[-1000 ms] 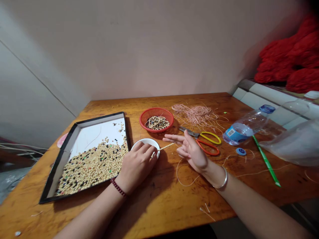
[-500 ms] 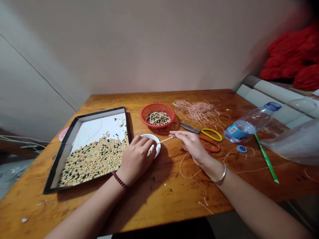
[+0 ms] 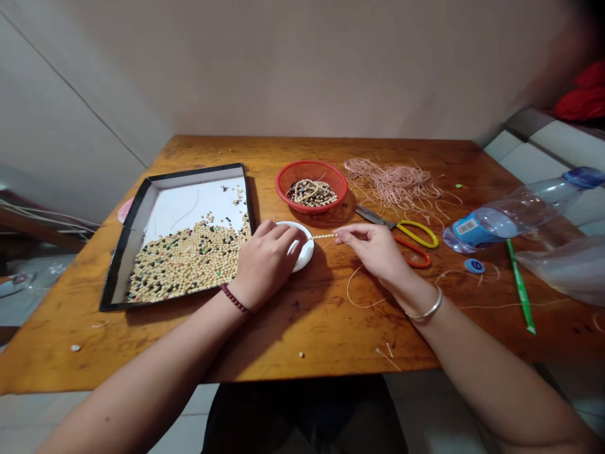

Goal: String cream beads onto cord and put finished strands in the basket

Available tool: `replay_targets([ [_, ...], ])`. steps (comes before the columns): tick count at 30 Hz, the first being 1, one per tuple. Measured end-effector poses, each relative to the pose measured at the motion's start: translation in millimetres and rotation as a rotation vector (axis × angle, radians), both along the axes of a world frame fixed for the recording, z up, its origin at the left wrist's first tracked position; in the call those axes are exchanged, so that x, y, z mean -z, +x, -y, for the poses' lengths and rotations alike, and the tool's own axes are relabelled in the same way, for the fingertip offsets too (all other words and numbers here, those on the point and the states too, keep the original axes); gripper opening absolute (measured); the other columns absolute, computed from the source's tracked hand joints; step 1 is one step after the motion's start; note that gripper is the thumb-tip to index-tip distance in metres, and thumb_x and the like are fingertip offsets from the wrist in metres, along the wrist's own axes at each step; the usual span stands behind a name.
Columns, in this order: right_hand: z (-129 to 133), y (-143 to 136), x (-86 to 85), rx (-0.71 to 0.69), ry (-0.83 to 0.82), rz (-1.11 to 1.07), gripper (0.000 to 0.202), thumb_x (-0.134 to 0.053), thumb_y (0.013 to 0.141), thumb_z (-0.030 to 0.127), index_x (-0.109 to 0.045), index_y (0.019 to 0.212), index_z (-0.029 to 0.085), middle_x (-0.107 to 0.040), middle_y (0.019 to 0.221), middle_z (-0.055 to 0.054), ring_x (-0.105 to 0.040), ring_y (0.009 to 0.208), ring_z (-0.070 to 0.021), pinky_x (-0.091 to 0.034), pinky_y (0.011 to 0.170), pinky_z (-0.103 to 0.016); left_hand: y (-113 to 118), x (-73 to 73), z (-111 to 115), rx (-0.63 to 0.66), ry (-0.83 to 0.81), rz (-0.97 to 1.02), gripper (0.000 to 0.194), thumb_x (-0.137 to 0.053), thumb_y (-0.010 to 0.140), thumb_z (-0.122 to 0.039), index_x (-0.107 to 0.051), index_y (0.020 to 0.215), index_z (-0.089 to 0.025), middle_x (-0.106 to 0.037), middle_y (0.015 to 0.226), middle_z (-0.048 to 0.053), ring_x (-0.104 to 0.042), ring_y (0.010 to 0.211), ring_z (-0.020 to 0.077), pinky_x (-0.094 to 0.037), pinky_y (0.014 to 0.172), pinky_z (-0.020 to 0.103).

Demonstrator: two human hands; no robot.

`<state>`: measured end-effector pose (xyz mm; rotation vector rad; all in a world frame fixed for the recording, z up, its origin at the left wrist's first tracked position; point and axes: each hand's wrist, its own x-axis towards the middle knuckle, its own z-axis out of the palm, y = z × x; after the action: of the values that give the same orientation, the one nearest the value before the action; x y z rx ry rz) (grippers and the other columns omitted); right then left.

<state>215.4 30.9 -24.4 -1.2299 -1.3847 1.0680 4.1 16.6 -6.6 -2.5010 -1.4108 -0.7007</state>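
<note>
A short string of cream beads stretches level between my two hands. My right hand pinches its right end between thumb and fingertips. At the left end, over the small white dish, my left hand is closed with its fingertips at the string; the fingers partly hide the dish. A thin cord loops on the table below my right hand. Left of my left hand lies a black-edged tray with loose cream, black and a few coloured beads.
Behind the dish stands a red basket of strung beads. Right of it lie a tangle of pink cord and scissors. A plastic bottle, its blue cap and a green stick lie farther right on the wooden table.
The view has tilted down and shifted left. My right hand's fingers, stretched out before, are now bent in a pinch at the string's end. The bead string looks more level.
</note>
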Motion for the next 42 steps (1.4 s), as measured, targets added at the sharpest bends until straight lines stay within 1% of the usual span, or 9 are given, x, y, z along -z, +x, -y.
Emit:
replay_targets([
  [5,-2,5,-1.6,0.032,-0.198,-0.151,0.035,-0.076,0.064,0.044,-0.073,0.083,0.015,-0.074,0.086,-0.008,-0.061,0.071,-0.0133,-0.044,0.057,-0.023,-4,-12.5,4,-0.077,-0.04,0.265,0.021,-0.052,0.092,-0.034,-0.061,0.099,-0.017,-0.067,0.093,0.005,-0.055,0.084,0.0182,-0.042,0.072,0.029],
  [10,2,6,-13.8,0.04,-0.329,-0.131,0.041,-0.072,0.066,0.047,-0.073,0.092,0.016,-0.071,0.099,-0.009,-0.047,0.059,-0.0075,-0.024,0.043,-0.018,-10,-30.9,66,0.06,-0.192,0.195,0.018,-0.051,0.092,-0.031,-0.064,0.088,-0.019,-0.065,0.086,0.003,-0.057,0.078,0.0157,-0.044,0.07,0.028],
  [14,5,3,-18.8,0.031,-0.331,-0.134,0.036,-0.07,0.067,0.045,-0.073,0.088,0.016,-0.071,0.103,-0.009,-0.047,0.06,-0.0079,-0.021,0.044,-0.019,-13,-2.0,107,0.075,-0.371,0.126,0.022,-0.057,0.089,-0.031,-0.062,0.108,-0.023,-0.063,0.104,0.005,-0.058,0.09,0.018,-0.048,0.079,0.032],
  [19,7,-1,-16.9,0.002,-0.294,-0.156,0.036,-0.071,0.066,0.046,-0.074,0.087,0.016,-0.072,0.096,-0.01,-0.055,0.068,-0.0132,-0.025,0.045,-0.02,-5,35.8,119,0.082,-0.442,0.113,0.016,-0.052,0.091,-0.022,-0.065,0.1,-0.024,-0.063,0.099,0.005,-0.058,0.092,0.0178,-0.049,0.078,0.03],
  [22,6,-3,-14.5,-0.023,-0.251,-0.191,0.033,-0.072,0.065,0.044,-0.074,0.081,0.015,-0.073,0.091,-0.01,-0.059,0.073,-0.0163,-0.036,0.052,-0.023,0,28.4,115,0.058,-0.421,0.078,0.01,-0.055,0.089,-0.02,-0.065,0.089,-0.021,-0.063,0.088,0.004,-0.058,0.08,0.0168,-0.048,0.07,0.028],
  [25,5,-6,-11.5,-0.065,-0.187,-0.244,0.03,-0.074,0.063,0.043,-0.073,0.073,0.015,-0.074,0.085,-0.01,-0.062,0.077,-0.0181,-0.044,0.066,-0.028,-1,-1.5,95,0.068,-0.233,0.105,0.014,-0.051,0.09,-0.017,-0.064,0.093,-0.02,-0.064,0.092,0.005,-0.058,0.083,0.0174,-0.048,0.074,0.029],
  [28,4,-9,-10.1,-0.101,-0.171,-0.274,0.027,-0.074,0.062,0.041,-0.073,0.072,0.015,-0.074,0.084,-0.01,-0.063,0.08,-0.0187,-0.045,0.073,-0.03,-5,-34.9,61,-0.108,-0.007,0.166,0.015,-0.05,0.092,-0.023,-0.064,0.095,-0.02,-0.066,0.092,0.006,-0.058,0.086,0.0193,-0.046,0.078,0.031],
  [31,4,-10,-12.4,-0.092,-0.208,-0.275,0.026,-0.073,0.065,0.039,-0.074,0.076,0.015,-0.074,0.086,-0.01,-0.063,0.077,-0.018,-0.044,0.065,-0.028,-5,-50.5,26,-0.12,-0.132,0.009,0.017,-0.054,0.089,-0.031,-0.068,0.088,-0.02,-0.068,0.084,0.007,-0.06,0.083,0.0229,-0.045,0.067,0.031],
  [42,4,-12,-9.1,-0.139,-0.307,-0.274,0.034,-0.07,0.069,0.046,-0.072,0.083,0.015,-0.07,0.085,-0.006,-0.028,0.044,-0.0031,-0.012,0.04,-0.02,7,-9.9,-1,0.072,-0.478,0.78,0.029,-0.062,0.082,-0.044,-0.071,0.091,-0.018,-0.072,0.094,0.008,-0.066,0.083,0.0194,-0.053,0.071,0.029],
])
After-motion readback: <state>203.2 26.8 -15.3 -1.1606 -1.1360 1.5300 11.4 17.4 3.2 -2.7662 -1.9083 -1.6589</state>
